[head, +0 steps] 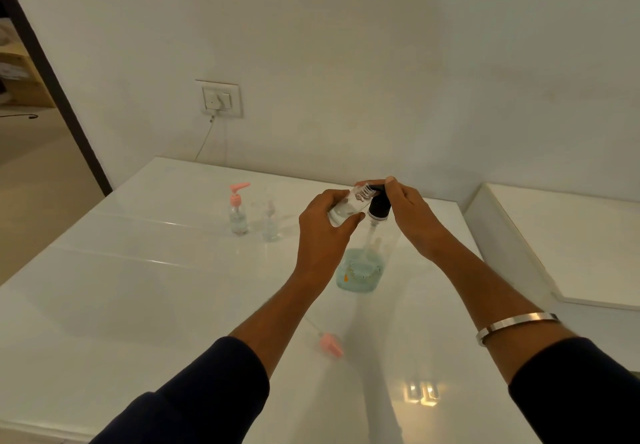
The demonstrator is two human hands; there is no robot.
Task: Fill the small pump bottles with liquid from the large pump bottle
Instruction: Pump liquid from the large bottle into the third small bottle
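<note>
**Filling small bottle at the pump**

Pink pump cap point(330, 344) lay loose, lower centre. Left hand point(323, 232) was wrapped round the small bottle point(346, 205), tilted, open mouth up-right against the black nozzle. Right hand point(408, 208) sat curled on the pump head point(379, 206) of the big bottle point(362, 269), centre frame. Small bottle: clear, little liquid visible.

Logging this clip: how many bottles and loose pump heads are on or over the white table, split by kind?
Large pump bottles: 1, black pump, pale blue liquid.
Small bottles: 3; pink-pumped one, clear one beside it, open one tilted in the left hand.
Loose pink pump heads: 1, lying on the table.
Total: 5
</note>
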